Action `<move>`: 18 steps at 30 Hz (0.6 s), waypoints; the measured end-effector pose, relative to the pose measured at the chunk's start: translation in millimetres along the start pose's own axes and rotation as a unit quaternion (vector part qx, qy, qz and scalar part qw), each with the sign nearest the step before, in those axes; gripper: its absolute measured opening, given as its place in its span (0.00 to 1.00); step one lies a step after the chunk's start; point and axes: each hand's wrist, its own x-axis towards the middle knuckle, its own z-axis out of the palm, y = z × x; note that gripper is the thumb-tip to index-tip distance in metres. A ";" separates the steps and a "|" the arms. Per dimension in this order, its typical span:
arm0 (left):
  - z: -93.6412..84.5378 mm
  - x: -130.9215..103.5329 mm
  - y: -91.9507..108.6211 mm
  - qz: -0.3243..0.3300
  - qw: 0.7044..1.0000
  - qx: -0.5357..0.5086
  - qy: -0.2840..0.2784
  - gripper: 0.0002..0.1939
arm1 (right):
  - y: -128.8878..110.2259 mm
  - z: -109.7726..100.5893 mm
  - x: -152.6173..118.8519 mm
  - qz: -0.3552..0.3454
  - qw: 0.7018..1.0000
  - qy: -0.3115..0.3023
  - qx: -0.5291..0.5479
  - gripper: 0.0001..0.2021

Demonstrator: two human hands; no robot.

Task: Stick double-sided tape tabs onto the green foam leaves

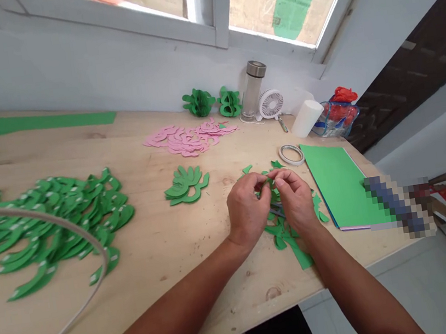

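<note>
My left hand [248,205] and my right hand [295,195] meet above the table, fingertips almost together. Between them they pinch a small green paper piece [269,179], most of it hidden by the fingers. Under and around the hands lie loose green paper scraps [279,242], and a grey tool, perhaps scissors [278,210], shows in part among them. Left of my left hand sits a small pile of green paper cutouts [186,185] with curved, finger-like shapes.
Many green cutouts with white patches [55,212] cover the left side, crossed by a pale curved cable [71,227]. Pink cutouts [194,138], green paper ornaments [199,103], a glass bottle [253,91], a fan [271,104], a tape roll [291,154] and green sheets [342,186] lie beyond and right.
</note>
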 end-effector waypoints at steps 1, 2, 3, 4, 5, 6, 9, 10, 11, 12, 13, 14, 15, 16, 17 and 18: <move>0.0 0.0 0.2 0.014 1.000 0.011 0.004 0.06 | -0.4 0.2 -0.1 0.002 1.000 -0.002 0.001 0.07; 0.0 -0.1 0.4 0.028 0.999 0.021 0.009 0.06 | -0.8 0.4 -0.2 0.003 1.000 -0.005 0.003 0.07; 0.0 -0.2 0.4 0.043 0.998 0.031 0.014 0.06 | -1.2 0.5 -0.3 0.005 1.000 -0.008 0.006 0.07; -0.1 -0.4 0.3 0.058 0.997 0.041 0.019 0.06 | -1.5 0.5 -0.4 0.006 1.000 -0.011 0.009 0.07; -0.1 -0.5 0.1 0.071 0.996 0.049 0.023 0.06 | -1.6 0.4 -0.5 0.005 1.000 -0.013 0.011 0.07; -0.1 -0.7 -0.2 0.083 0.995 0.057 0.027 0.06 | -1.6 0.3 -0.6 0.004 1.000 -0.014 0.011 0.07; 0.1 -1.1 -1.5 0.111 0.990 0.083 0.038 0.06 | -0.9 -0.2 -0.5 0.001 1.000 -0.014 0.005 0.07; 0.2 -1.3 -2.0 0.118 0.988 0.092 0.041 0.06 | -0.7 -0.2 -0.4 0.001 1.000 -0.014 0.004 0.08; 0.3 -1.4 -2.4 0.126 0.986 0.100 0.044 0.06 | -0.6 -0.2 -0.4 0.001 1.000 -0.013 0.004 0.08; 0.4 -1.5 -2.8 0.134 0.984 0.108 0.046 0.06 | -0.7 -0.1 -0.3 0.001 1.000 -0.013 0.004 0.08; 0.5 -1.6 -3.1 0.142 0.982 0.115 0.048 0.07 | -0.9 0.1 -0.3 0.000 1.000 -0.014 0.005 0.08; 0.6 -1.7 -3.3 0.150 0.980 0.120 0.049 0.07 | -1.2 0.3 -0.2 -0.001 1.000 -0.014 0.005 0.08; 0.7 -1.8 -3.5 0.156 0.979 0.125 0.051 0.06 | -1.6 0.4 -0.2 -0.002 1.000 -0.013 0.004 0.08; 0.7 -1.8 -3.7 0.159 0.978 0.128 0.051 0.06 | -1.9 0.5 -0.2 -0.003 1.000 -0.013 0.002 0.08; 0.7 -1.8 -3.7 0.159 0.978 0.128 0.052 0.06 | -2.2 0.5 -0.1 -0.004 1.000 -0.013 0.000 0.08; 0.7 -1.8 -3.5 0.155 0.979 0.125 0.051 0.06 | -2.2 0.4 0.0 -0.004 1.000 -0.012 -0.001 0.08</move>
